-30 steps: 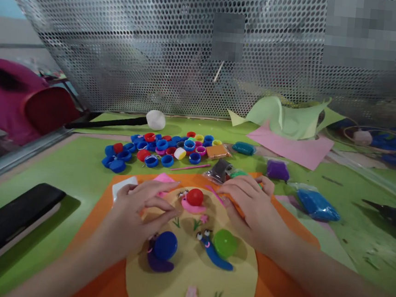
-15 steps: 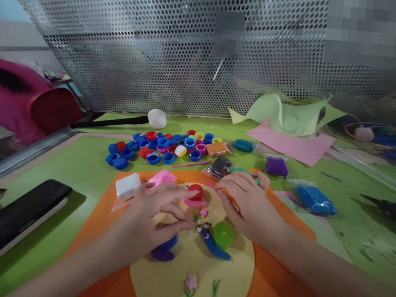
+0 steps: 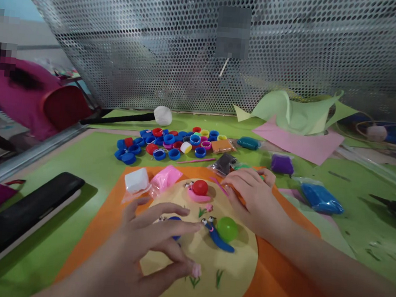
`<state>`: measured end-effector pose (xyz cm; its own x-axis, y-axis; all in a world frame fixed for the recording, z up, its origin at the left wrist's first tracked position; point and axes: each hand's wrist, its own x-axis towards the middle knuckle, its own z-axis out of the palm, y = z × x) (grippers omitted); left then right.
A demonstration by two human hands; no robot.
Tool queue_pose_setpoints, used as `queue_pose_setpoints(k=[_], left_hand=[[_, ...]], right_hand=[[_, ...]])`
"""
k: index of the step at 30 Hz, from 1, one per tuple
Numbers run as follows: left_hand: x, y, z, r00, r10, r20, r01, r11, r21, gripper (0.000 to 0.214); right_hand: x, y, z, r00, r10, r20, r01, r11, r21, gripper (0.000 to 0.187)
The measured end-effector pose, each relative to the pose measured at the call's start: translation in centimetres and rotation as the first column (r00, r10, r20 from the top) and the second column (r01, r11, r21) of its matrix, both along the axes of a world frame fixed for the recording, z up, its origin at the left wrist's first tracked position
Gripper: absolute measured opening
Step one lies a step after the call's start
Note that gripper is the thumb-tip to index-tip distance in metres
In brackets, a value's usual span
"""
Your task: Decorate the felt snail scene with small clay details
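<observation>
left hand [image 3: 137, 245] at the pale pink clay flower [image 3: 196, 271]

we take the clock from the middle of the yellow sheet, with twelve pointing away from the person. at twelve, beyond everything, we see the grey perforated metal screen [image 3: 141, 46], and in front of it the bright green tabletop [image 3: 89, 157]. on that lies the orange sheet [image 3: 272, 289], bearing the yellow oval sheet [image 3: 239, 272]. toward nine we find the long black case [image 3: 25, 220]; toward eleven, the heap of round plastic caps [image 3: 174, 154], mostly blue.

the left hand reaches in from eight, its other fingers spread; thumb and one fingertip come nearly together against the flower, which sits at six, but we cannot tell whether they grip it or only touch it. the right hand [image 3: 255, 202], between one and two, curls its fingers down near the sheet's edge; we cannot tell whether it holds anything.

the blue clay snail [image 3: 223, 244] with a green cap sits at two, the pink clay snail [image 3: 199, 197] with a red cap at twelve. at ten, the left hand hides most of a dark blue cap [image 3: 175, 220]. the thin green clay sprig [image 3: 219, 279] lies at five.
</observation>
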<state>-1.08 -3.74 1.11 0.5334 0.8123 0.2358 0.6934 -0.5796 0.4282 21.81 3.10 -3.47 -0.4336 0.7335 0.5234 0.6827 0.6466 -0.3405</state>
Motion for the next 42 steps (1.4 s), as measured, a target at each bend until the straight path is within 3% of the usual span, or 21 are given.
queue_pose_setpoints(k=[6,11,17,21,30,33,39,42], left_hand=[[-1.2,-1.8,-1.5,0.994,0.062,-0.089,-0.045,0.983,0.180,0.034],[-1.7,-2.7,-3.1,0.993,0.113,-0.019,-0.109,0.984,0.143,0.036],[-1.4,-3.0,-3.0,0.990,0.139,-0.012,-0.137,0.986,0.092,0.025],[-1.6,-3.3,-3.3,0.989,0.149,-0.005,-0.147,0.984,0.101,0.029],[-1.7,-3.4,-3.2,0.980,0.163,-0.114,-0.127,0.955,0.266,0.027],[-1.7,-3.5,-2.7,0.975,0.163,-0.154,-0.109,0.945,0.308,0.025],[-2.0,-4.1,-1.7,0.942,0.065,-0.330,0.086,0.902,0.424,0.042],[-1.9,-4.4,-2.2,0.961,0.035,-0.276,0.106,0.871,0.480,0.040]], right_hand=[[0.0,0.0,-0.1,1.000,-0.004,0.010,0.004,1.000,0.009,0.018],[-0.1,-0.1,-0.2,1.000,-0.009,0.016,0.009,1.000,0.001,0.017],[0.1,-0.1,-0.3,1.000,0.000,0.019,0.000,1.000,0.011,0.018],[0.1,-0.1,-0.3,1.000,0.008,0.017,-0.008,1.000,0.020,0.018],[0.0,-0.1,-0.2,1.000,0.014,0.020,-0.014,1.000,0.024,0.017],[0.0,-0.1,-0.2,1.000,0.013,0.023,-0.013,1.000,0.023,0.017],[0.0,0.0,-0.4,1.000,0.006,0.017,-0.007,1.000,0.026,0.017],[0.0,0.0,-0.5,1.000,0.011,0.017,-0.011,0.999,0.030,0.018]])
